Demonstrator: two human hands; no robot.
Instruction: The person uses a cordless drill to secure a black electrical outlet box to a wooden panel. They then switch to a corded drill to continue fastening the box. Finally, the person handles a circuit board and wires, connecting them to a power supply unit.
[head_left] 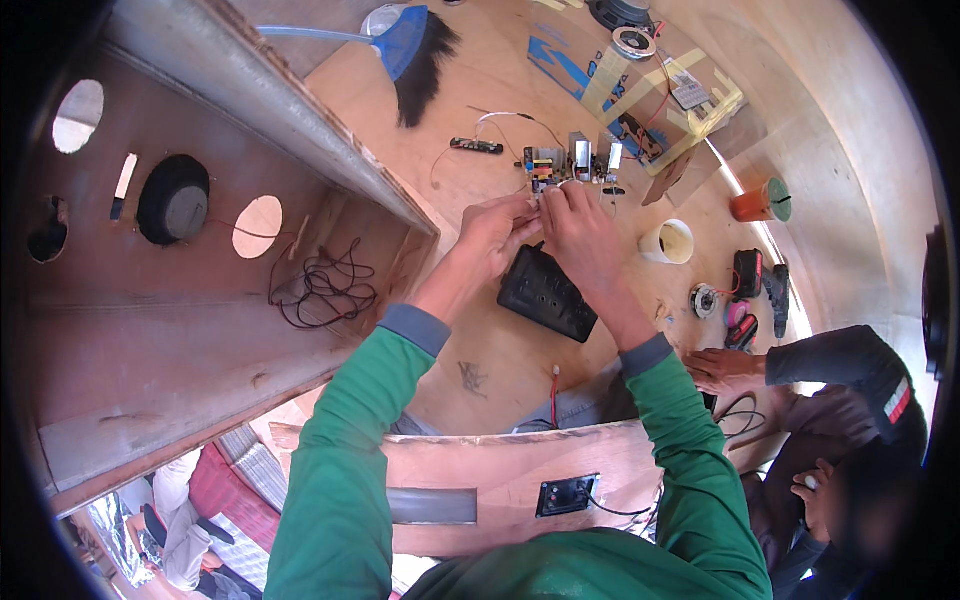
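My left hand (497,232) and my right hand (582,232) meet over the wooden surface, fingertips pinched together at the near edge of a circuit board (541,170) with silver heatsinks. What they pinch is too small and too covered by the fingers to make out. Just below my hands lies a black plastic casing (547,292), tilted, partly under my right wrist. Left of the board sits a narrow black strip (476,146) with thin wires running from it.
A blue brush (405,50) lies at the far left, a cardboard box (690,110) at the far right. On the right are a white tub (667,242), an orange cup (755,203), a drill (778,298) and another person's hand (725,370). A cable bundle (325,285) lies left.
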